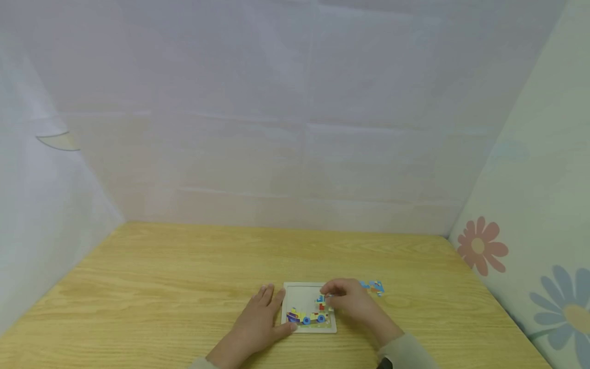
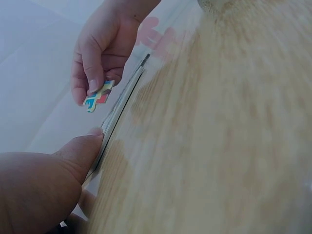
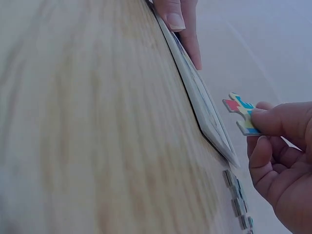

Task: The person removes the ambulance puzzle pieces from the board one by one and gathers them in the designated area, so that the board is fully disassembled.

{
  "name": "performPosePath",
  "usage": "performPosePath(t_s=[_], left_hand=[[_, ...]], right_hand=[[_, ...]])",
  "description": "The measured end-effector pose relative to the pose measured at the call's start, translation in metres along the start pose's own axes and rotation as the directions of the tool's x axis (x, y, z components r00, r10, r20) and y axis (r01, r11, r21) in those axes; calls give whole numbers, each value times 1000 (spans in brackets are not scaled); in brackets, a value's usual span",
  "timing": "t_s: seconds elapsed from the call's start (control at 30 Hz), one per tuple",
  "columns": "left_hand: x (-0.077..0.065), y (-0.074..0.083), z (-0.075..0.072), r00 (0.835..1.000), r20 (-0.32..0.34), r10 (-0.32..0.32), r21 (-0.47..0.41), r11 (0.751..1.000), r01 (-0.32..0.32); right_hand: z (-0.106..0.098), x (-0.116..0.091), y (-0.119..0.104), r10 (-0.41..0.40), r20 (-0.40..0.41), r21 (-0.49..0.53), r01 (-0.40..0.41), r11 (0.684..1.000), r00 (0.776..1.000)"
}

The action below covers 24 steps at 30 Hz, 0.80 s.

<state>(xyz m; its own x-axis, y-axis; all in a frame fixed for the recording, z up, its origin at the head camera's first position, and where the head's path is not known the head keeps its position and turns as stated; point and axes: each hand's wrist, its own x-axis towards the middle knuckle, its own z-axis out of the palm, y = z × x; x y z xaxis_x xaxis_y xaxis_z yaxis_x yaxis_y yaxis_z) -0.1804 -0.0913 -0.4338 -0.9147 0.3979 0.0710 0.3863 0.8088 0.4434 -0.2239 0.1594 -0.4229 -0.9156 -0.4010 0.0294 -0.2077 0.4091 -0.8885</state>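
Note:
A small jigsaw puzzle tray (image 1: 299, 293) with a pale frame lies flat on the table; its lower part is filled with pieces (image 1: 308, 319) picturing blue wheels and a yellow-purple vehicle. My left hand (image 1: 258, 320) rests against the tray's left side, fingers extended and thumb over the lower frame edge. Above the tray's right half, my right hand (image 1: 352, 302) pinches a puzzle piece (image 3: 239, 114) coloured red, yellow and blue between thumb and finger. In the left wrist view this puzzle piece (image 2: 99, 95) is held clear of the tray's surface.
Several loose puzzle pieces (image 1: 374, 287) lie on the table just right of the tray, partly behind my right hand. The wooden table (image 1: 184, 266) is bounded by a pale cloth at the back (image 1: 295, 154) and a flower-printed cloth (image 1: 530, 230) on the right.

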Motion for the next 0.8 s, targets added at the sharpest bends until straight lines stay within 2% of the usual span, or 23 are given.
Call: performPosePath(t_s=[0.2, 0.3, 0.43, 0.67, 0.8], left_hand=[[1, -2, 2, 1000, 1, -1, 0, 1000, 1], [1, -3, 2, 1000, -4, 6, 11, 1000, -6], [1, -3, 3, 1000, -9, 13, 18, 1000, -13], [0, -1, 1, 1000, -7, 16, 7, 1000, -16], [0, -1, 1, 1000, -4, 15, 3, 1000, -15]], right_hand=[[-8, -5, 2, 10, -29, 20, -9, 1000, 1000], [-12, -7, 3, 19, -52, -4, -19, 1000, 998], [-16, -11, 4, 31, -49, -18, -32, 999, 998], [-26, -19, 14, 16, -23, 26, -15, 1000, 1000], [-32, -23, 16, 33, -53, 27, -31, 999, 998]])
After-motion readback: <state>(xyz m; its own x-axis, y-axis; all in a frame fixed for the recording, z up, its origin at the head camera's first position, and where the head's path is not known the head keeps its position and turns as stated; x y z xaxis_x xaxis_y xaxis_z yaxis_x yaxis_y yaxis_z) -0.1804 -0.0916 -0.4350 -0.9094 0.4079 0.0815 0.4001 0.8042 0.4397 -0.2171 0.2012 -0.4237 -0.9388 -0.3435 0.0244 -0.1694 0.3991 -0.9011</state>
